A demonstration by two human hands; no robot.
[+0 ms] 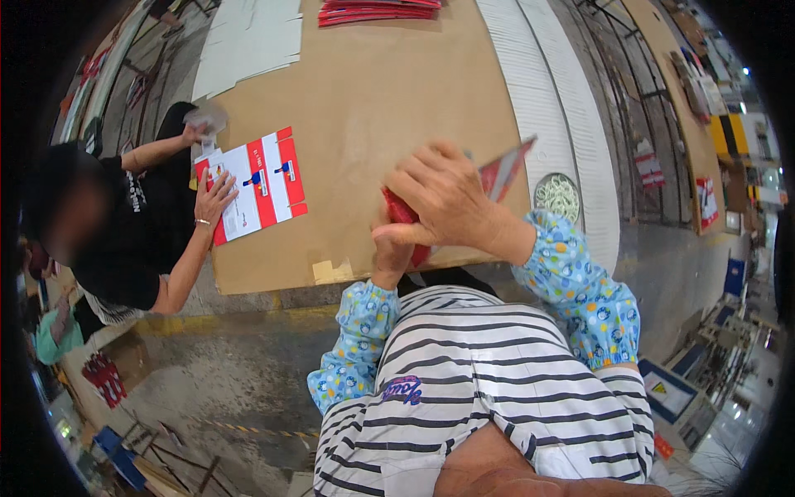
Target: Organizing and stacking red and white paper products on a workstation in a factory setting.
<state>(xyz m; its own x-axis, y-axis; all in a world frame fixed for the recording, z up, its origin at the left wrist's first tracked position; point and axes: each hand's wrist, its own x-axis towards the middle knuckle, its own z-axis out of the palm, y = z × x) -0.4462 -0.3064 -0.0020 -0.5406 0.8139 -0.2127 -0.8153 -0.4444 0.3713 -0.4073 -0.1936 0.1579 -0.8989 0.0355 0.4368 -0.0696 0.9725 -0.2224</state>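
Red carton blank [497,174] gripped by both hands: right [447,199] on top, left [391,253] under.

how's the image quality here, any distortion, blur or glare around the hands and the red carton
Head view: strong fisheye bend, the table edges curve and a black rim rings the frame; the right hand and red carton look slightly motion-soft; the left hand sits partly hidden beneath; lighting is even, with bright glare only at the far right.

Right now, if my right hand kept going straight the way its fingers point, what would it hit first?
Your right hand points leftward across the folded red and white cardboard carton it holds. Beyond the fingertips lies bare brown cardboard tabletop, then probably the co-worker's flat red and white carton sheet; depth is unclear.
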